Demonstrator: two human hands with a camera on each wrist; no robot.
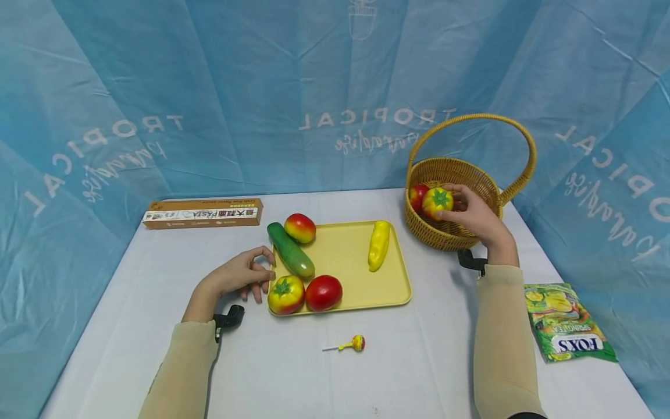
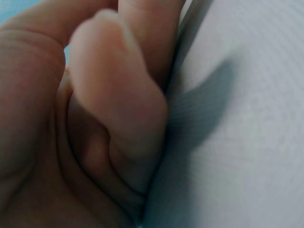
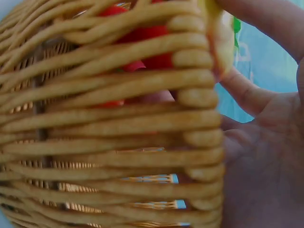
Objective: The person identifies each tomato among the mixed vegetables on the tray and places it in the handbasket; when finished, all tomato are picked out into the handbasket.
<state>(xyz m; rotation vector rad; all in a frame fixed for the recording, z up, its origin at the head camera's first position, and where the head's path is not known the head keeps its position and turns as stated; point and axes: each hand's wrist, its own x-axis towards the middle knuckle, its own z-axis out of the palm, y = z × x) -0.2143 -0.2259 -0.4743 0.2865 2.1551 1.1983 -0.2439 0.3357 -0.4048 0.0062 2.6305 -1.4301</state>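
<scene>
My right hand [image 1: 473, 215] holds a round yellow-red toy fruit with a green leafy top [image 1: 437, 203] inside the wicker basket [image 1: 445, 237], beside another red fruit [image 1: 417, 196]. Basket weave hides part of the grip in the right wrist view. At the tray's left edge, my left hand [image 1: 238, 274] rests with loosely bent fingers, their tips against the rim. Nothing shows between its fingers [image 2: 118, 80] in the left wrist view. The yellow tray [image 1: 356, 302] carries a cucumber [image 1: 291, 251], a mango-like fruit [image 1: 300, 228], a second leafy-topped fruit [image 1: 286, 295], a red tomato [image 1: 324, 293] and a yellow pepper-like vegetable [image 1: 379, 245].
A tall handle arches over the basket. A lollipop [image 1: 352, 344] lies in front of the tray. The pasta box [image 1: 203, 213] is at the back left, and a green FOX'S candy bag [image 1: 570, 323] at the right. Blue curtain [image 1: 293, 87] hangs behind the white table.
</scene>
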